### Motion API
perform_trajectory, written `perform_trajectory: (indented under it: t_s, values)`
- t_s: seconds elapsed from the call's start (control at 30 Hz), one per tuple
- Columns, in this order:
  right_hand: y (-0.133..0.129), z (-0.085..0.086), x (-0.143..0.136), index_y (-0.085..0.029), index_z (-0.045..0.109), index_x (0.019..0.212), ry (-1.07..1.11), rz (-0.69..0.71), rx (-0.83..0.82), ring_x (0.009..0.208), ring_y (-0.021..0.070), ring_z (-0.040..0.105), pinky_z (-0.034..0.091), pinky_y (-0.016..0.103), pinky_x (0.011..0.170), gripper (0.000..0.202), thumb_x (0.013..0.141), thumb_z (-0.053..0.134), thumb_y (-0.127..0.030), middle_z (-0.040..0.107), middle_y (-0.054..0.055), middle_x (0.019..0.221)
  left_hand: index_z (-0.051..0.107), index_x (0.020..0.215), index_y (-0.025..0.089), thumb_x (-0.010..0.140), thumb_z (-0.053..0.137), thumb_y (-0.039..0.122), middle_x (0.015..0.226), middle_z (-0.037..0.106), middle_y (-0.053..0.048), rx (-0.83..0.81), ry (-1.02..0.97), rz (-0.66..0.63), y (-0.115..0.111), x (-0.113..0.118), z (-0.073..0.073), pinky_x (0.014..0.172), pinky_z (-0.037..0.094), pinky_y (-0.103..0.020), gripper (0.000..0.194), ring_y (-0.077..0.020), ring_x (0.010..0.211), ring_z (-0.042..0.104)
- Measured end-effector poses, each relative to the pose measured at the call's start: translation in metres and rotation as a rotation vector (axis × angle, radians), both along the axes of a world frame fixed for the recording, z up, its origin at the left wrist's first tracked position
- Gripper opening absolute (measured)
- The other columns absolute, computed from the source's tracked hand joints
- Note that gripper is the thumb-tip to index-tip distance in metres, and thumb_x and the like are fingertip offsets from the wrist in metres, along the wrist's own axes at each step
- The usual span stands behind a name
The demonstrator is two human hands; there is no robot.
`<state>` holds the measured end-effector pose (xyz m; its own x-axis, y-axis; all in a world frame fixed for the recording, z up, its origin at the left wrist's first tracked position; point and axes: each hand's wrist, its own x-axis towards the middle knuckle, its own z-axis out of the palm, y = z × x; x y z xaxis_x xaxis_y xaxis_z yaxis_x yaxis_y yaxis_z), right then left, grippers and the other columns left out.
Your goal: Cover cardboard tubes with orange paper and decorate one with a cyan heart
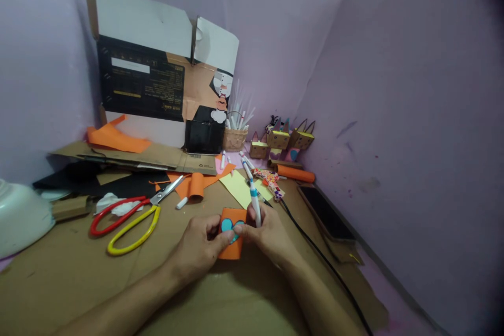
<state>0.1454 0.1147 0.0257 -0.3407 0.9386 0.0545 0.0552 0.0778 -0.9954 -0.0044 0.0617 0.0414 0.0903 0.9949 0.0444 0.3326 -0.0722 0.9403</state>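
Note:
A small orange paper piece (229, 252) with a blue heart shape (227, 225) on it is held between both hands, above the cardboard-covered table. My left hand (200, 244) grips its left side, with the thumb on the lower part of the heart. My right hand (268, 233) presses its thumb on the heart's right side. A white marker with a blue band (255, 205) stands nearly upright in the fingers of that same hand. The far side of the orange piece and some fingertips are hidden.
Red-and-yellow-handled scissors (134, 220) lie left, beside an orange roll (196, 187). Behind are yellow paper (235, 187), loose markers, a basket (235, 140) and small cardboard animal figures (278, 140). A black cable (315, 249) and a phone (327, 211) lie right; a white bowl (21, 218) is far left.

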Motion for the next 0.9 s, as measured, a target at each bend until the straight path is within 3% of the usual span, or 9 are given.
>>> perform_trajectory:
  t_s: [0.17,0.33,0.5,0.7,0.8,0.9]
  values:
    - [-0.002,0.000,-0.002,-0.022,0.031,0.058,0.058,-0.010,-0.006,0.046,0.0074,0.029,0.023,0.021,0.043,0.043,0.052,0.074,-0.023,0.034,-0.009,0.050,0.044,0.055,0.018,0.071,0.054,0.042,0.053,0.033,0.006,-0.002,-0.036,0.026,0.000,0.000,-0.003,0.045,0.022,-0.021,0.031,-0.0089,0.051,0.028]
    - [-0.002,-0.004,-0.002,-0.022,0.031,0.059,0.159,0.038,-0.097,0.046,0.0073,0.032,0.029,0.021,0.043,0.046,0.052,0.076,-0.030,0.035,-0.009,0.052,0.044,0.057,0.019,0.073,0.050,0.051,0.048,0.032,0.007,-0.212,-0.101,-0.053,0.001,-0.001,-0.006,0.040,0.022,-0.022,0.036,-0.0083,0.042,0.028]
    - [-0.004,-0.007,-0.005,-0.021,0.031,0.058,0.211,0.059,-0.127,0.045,0.0063,0.032,0.031,0.020,0.042,0.049,0.050,0.079,-0.030,0.035,-0.010,0.051,0.047,0.057,0.017,0.075,0.051,0.044,0.053,0.029,0.006,-0.037,-0.052,-0.025,-0.001,-0.003,-0.009,0.046,0.020,-0.023,0.033,-0.0087,0.050,0.025]
    - [-0.003,-0.002,-0.005,-0.021,0.035,0.059,0.155,0.093,-0.191,0.045,0.0084,0.044,0.041,0.021,0.043,0.050,0.048,0.081,-0.035,0.043,-0.008,0.052,0.052,0.054,0.016,0.073,0.050,0.039,0.051,0.030,0.005,-0.057,-0.097,0.019,0.001,-0.004,-0.010,0.047,0.020,-0.024,0.030,-0.0091,0.051,0.025]
    - [0.002,0.004,0.003,-0.018,0.044,0.061,0.190,-0.035,-0.127,0.048,0.0088,0.047,0.039,0.018,0.040,0.042,0.058,0.074,-0.047,0.052,-0.003,0.060,0.040,0.049,0.018,0.070,0.051,0.040,0.050,0.028,0.005,-0.068,-0.109,0.084,0.005,-0.005,-0.014,0.046,0.019,-0.024,0.031,-0.0088,0.050,0.024]
    - [0.005,0.010,0.010,-0.017,0.047,0.060,0.365,-0.080,-0.174,0.039,0.0049,0.036,0.029,0.015,0.032,0.042,0.070,0.060,-0.056,0.047,-0.004,0.054,0.034,0.048,0.019,0.069,0.051,0.039,0.050,0.026,0.006,-0.072,-0.113,0.115,0.008,-0.006,-0.017,0.046,0.017,-0.024,0.034,-0.0083,0.050,0.022]
